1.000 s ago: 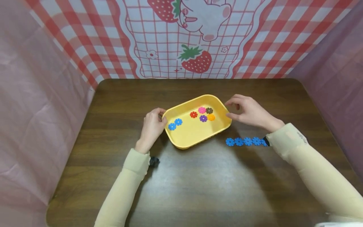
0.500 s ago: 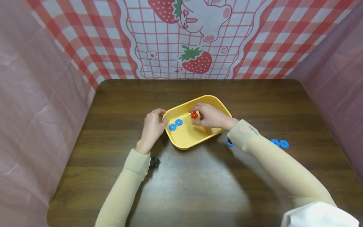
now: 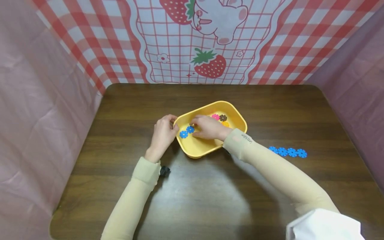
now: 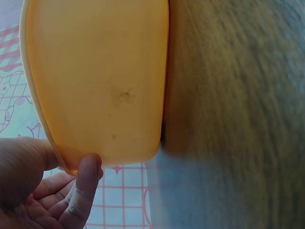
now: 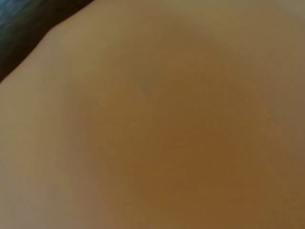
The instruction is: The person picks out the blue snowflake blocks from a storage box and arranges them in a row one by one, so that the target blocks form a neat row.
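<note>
At the left end of the yellow plastic tub [image 3: 196,151], my left hand [image 3: 163,133] pinches the rim. The left wrist view shows the thumb and fingers on either side of the tub wall [image 4: 100,86]. My right hand [image 3: 208,128] reaches down into the tub, thumb and fingers apart. Its fingertips are right beside a blue notched disc [image 3: 190,129], which lies against another blue disc [image 3: 183,134]. Behind the right hand lie pink [image 3: 215,117], brown [image 3: 223,118] and orange [image 3: 225,124] discs. The right wrist view is a blurred yellow-brown surface.
A row of joined blue discs [image 3: 292,152] lies on the wooden table [image 3: 192,200] to the right, partly behind the right sleeve [image 3: 270,163]. A checked strawberry cloth [image 3: 210,66] hangs at the back edge, with pink curtains [image 3: 45,100] at the sides.
My right hand has moved from the tub's right rim leftward into it, over the red and purple discs, to the blue pair. My left hand has kept its grip on the rim.
</note>
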### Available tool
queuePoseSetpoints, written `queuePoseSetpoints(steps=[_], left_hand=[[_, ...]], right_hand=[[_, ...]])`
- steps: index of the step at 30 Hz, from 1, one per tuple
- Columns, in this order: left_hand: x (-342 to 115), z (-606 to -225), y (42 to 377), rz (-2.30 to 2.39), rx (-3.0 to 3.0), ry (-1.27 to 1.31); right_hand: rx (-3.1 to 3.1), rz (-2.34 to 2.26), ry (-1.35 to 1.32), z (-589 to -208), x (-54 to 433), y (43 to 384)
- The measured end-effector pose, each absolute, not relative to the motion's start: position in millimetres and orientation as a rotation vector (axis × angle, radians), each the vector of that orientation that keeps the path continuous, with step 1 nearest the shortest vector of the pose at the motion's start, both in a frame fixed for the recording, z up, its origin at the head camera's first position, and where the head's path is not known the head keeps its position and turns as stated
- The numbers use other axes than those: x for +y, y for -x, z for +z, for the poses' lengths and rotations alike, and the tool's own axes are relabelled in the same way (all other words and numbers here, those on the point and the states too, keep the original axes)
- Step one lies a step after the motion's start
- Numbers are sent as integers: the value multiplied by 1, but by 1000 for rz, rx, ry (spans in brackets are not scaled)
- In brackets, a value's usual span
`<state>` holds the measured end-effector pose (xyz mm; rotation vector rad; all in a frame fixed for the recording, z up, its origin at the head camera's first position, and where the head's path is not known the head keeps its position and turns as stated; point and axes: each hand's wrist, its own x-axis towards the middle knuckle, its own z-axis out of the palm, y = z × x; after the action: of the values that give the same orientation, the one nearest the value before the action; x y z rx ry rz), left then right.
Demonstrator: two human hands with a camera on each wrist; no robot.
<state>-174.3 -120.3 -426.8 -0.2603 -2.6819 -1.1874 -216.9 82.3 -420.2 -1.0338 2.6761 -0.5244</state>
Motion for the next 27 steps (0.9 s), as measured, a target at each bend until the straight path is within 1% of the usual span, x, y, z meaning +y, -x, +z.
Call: queuePoseSetpoints(steps=[18,27], left_hand=[[-120,-426,174,-1171,-2681,278],[-119,-425,173,-1187,-2678,281]], right_hand=[[2770,-456,935,-429,68,219],[2764,-477,814,-425,68,219]])
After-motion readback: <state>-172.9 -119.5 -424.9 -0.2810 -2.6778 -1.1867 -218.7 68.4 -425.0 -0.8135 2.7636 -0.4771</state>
